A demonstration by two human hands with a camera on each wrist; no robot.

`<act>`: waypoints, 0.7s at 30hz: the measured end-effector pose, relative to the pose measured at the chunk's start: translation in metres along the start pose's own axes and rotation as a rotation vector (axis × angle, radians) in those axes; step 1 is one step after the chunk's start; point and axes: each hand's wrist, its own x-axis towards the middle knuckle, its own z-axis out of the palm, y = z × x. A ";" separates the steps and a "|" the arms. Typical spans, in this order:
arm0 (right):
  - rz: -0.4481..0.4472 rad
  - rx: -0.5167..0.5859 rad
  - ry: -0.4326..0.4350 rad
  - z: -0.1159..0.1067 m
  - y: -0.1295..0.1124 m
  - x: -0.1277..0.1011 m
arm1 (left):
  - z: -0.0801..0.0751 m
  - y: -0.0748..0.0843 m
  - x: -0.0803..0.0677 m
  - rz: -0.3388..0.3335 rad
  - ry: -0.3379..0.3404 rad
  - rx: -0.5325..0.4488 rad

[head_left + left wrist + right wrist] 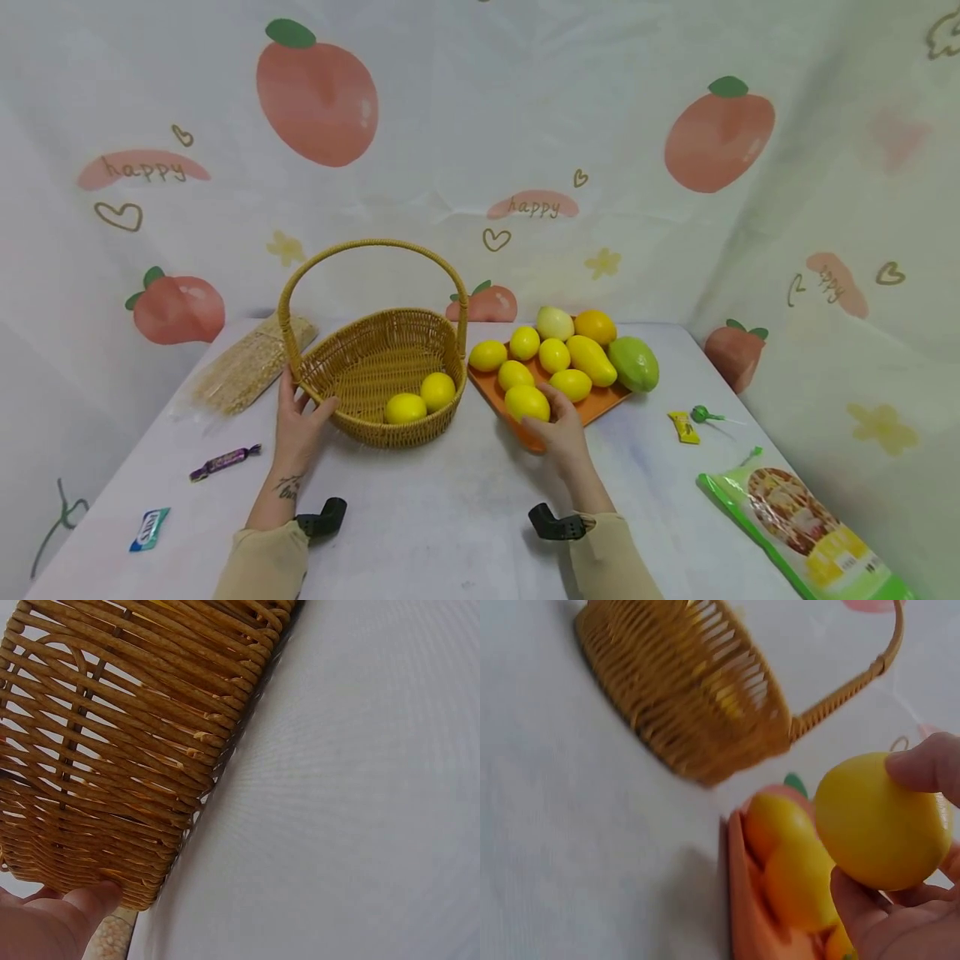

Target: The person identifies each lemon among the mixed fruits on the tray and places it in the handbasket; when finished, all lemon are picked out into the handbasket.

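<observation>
My right hand (562,429) pinches a lemon (527,403) between thumb and fingers, over the front of an orange tray (607,405). In the right wrist view the held lemon (881,821) is raised above the tray's rim. More lemons (554,356), a yellow mango (592,360), an orange (595,327), a pale round fruit (555,323) and a green fruit (633,364) fill the tray. My left hand (297,425) touches the left side of a wicker basket (390,321), thumb and fingers spread against its outer wall. Inside the basket lie two lemons (406,408).
Behind the left hand lies a clear bag of grain-like food (243,367). A purple-wrapped candy (225,462) and a blue packet (150,529) are at left. On the right are a yellow candy (684,427), a green lollipop (701,413) and a green snack bag (802,525).
</observation>
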 end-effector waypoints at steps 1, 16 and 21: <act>-0.003 0.047 -0.013 0.002 -0.004 -0.002 | 0.000 0.001 0.000 0.004 -0.001 -0.001; -0.146 0.309 -0.310 0.093 -0.068 0.025 | 0.002 -0.001 -0.001 0.038 0.003 0.002; -0.187 0.244 -0.348 0.130 -0.079 0.045 | 0.000 -0.002 -0.002 0.043 0.002 -0.006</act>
